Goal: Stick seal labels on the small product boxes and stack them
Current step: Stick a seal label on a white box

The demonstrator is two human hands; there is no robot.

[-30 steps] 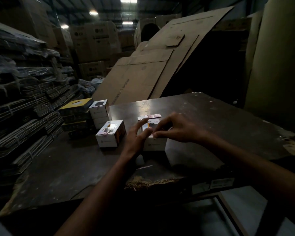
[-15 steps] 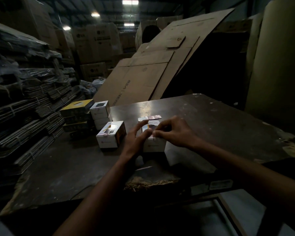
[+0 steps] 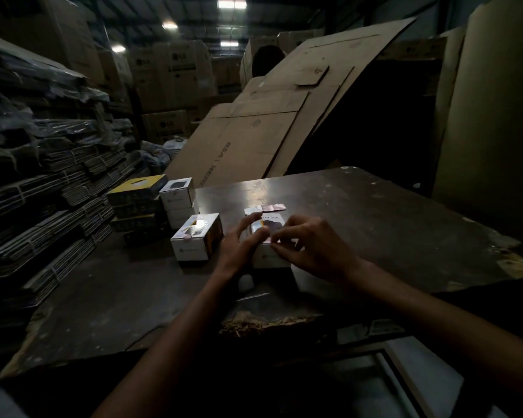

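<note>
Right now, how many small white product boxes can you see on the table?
4: one under both hands, one just left of it, and two stacked further back beside the yellow boxes. More may be hidden.
</note>
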